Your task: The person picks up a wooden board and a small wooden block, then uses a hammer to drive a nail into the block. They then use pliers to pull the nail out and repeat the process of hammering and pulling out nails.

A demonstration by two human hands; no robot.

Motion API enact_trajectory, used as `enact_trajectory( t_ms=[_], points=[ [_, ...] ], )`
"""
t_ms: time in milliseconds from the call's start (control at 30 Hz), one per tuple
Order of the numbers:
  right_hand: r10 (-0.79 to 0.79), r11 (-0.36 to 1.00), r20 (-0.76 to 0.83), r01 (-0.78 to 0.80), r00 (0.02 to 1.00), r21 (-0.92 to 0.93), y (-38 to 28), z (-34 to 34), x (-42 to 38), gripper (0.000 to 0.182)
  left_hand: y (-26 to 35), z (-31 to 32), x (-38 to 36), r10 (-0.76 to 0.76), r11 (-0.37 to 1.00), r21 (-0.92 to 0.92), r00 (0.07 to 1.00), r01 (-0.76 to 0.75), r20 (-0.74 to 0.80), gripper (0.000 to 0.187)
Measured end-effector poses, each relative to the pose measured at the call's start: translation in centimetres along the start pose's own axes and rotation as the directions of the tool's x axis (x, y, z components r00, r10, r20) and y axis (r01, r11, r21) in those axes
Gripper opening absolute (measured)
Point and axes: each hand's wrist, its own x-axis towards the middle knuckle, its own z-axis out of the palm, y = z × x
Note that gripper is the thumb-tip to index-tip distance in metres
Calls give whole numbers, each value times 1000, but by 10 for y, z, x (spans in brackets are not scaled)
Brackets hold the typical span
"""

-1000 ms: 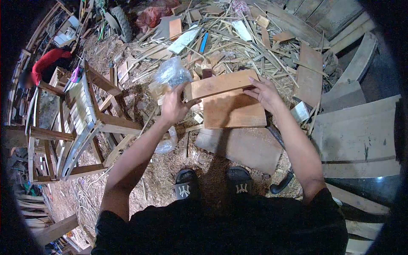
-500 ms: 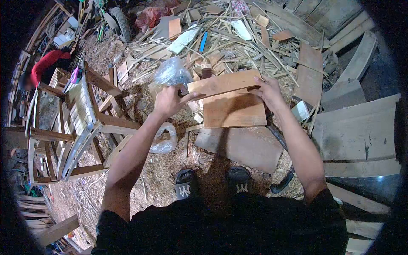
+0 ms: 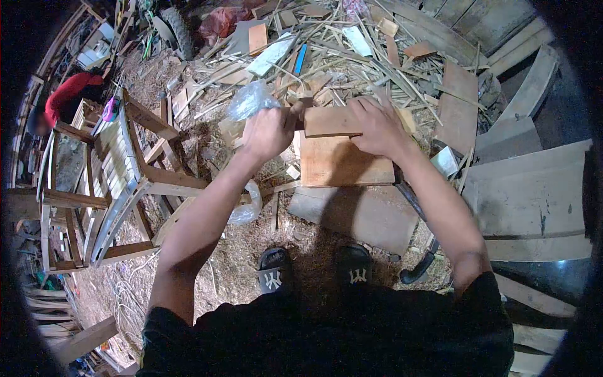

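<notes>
A short wooden board (image 3: 330,123) is held over a wider wooden panel (image 3: 342,163) in front of me. My right hand (image 3: 380,129) grips the board's right part, its fingers over the top. Beside the board's left end, my left hand (image 3: 270,131) is closed, with the thumb bent inward. A dark brown piece shows between that hand and the board; what the left fingers hold is hidden. Clear crumpled plastic (image 3: 251,99) lies just behind my left hand. Under the panel's near edge is a flat greyish board (image 3: 358,217).
A wooden chair frame (image 3: 119,163) stands at left, with a person in a red sleeve (image 3: 72,94) beyond it. Scrap sticks (image 3: 389,69) cover the floor ahead. Large boards (image 3: 527,201) lean at right. A dark curved tool handle (image 3: 418,269) lies near my right foot.
The board has come down and shifted, with its right part now under my right hand. My left hand has moved right and its fingers have closed.
</notes>
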Motion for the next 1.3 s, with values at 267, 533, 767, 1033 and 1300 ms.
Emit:
enact_trajectory(
  t_ms=[267, 533, 767, 1033, 1300],
  points=[
    [144, 979, 187, -167, 972, 115, -8, -14, 1, 61, 9, 2, 10, -16, 996, 87, 994, 26, -107, 57],
    [185, 919, 195, -239, 963, 313, -16, -6, -20, 53, 18, -2, -4, -18, 982, 186, 999, 8, 50, 51],
    [188, 913, 261, -266, 947, 308, -15, 1, -27, 45, 18, 4, -13, 29, 975, 219, 1000, -26, -10, 49],
    [147, 939, 362, -245, 920, 242, -21, 18, -37, 56, -15, 44, -27, -7, 998, 62, 992, -1, 129, 52],
    [-1, 966, 304, -77, 953, 247, 2, 52, -64, 81, -53, 55, -53, -67, 998, -7, 976, 70, 209, 44]
  ],
)
